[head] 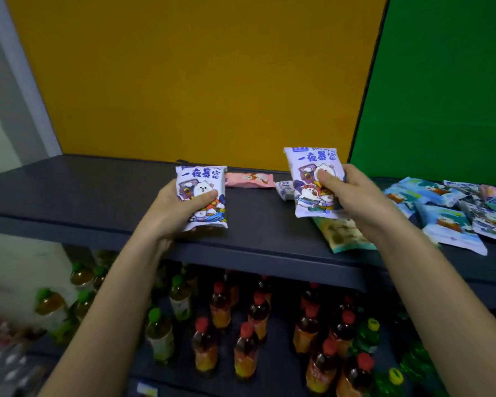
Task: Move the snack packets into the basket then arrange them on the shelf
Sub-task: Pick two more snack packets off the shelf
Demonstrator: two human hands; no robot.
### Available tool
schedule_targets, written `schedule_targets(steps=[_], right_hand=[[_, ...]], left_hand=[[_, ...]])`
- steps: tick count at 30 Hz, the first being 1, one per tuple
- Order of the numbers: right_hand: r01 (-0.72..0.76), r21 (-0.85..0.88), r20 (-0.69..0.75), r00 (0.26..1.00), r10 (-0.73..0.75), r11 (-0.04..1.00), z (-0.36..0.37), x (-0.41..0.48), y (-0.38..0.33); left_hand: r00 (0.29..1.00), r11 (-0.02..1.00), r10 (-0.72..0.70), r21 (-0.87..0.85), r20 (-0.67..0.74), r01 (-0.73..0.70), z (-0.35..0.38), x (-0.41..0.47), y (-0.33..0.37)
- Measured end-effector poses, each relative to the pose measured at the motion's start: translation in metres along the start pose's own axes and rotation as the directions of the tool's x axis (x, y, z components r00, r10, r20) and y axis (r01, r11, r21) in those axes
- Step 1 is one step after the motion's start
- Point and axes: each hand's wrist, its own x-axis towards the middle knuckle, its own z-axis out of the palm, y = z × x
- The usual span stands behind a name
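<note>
My left hand (173, 209) grips a white and purple snack packet (201, 184) with cartoon animals, held upright just above the dark top shelf (98, 190). My right hand (352, 193) holds a second, matching packet (312, 167) a little higher, over the shelf's middle right. A pink packet (249, 179) lies flat at the back between the two. A small white packet (284, 189) lies beside it. A green-edged packet (344, 234) lies under my right wrist. No basket is in view.
A heap of blue and white packets (447, 213) covers the shelf's right end. On the lower shelf stand several red-capped bottles (258, 310), green-capped bottles (83, 299) at the left and green bottles (367, 336) at the right. Yellow and green panels rise behind.
</note>
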Motion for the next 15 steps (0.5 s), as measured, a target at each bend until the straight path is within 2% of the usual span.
schedule_targets(steps=[5, 9, 12, 15], right_hand=[[0.045, 0.091, 0.180, 0.982, -0.061, 0.995, 0.072, -0.042, 0.018], [0.012, 0.098, 0.351, 0.935, -0.045, 0.995, 0.149, -0.073, 0.035], [-0.089, 0.122, 0.529, 0.849, 0.011, 0.988, 0.220, -0.102, 0.049], [-0.172, 0.114, 0.687, 0.725, 0.047, 0.979, 0.292, -0.139, 0.063]], left_hand=[[0.981, 0.999, -0.022, 0.040, -0.192, 0.030, -0.066, -0.067, -0.023], [0.928, 0.992, -0.077, 0.066, -0.366, 0.108, -0.137, -0.132, -0.050], [0.832, 0.978, -0.099, 0.101, -0.546, 0.183, -0.188, -0.190, -0.071], [0.699, 0.972, -0.124, 0.057, -0.705, 0.229, -0.231, -0.252, -0.089]])
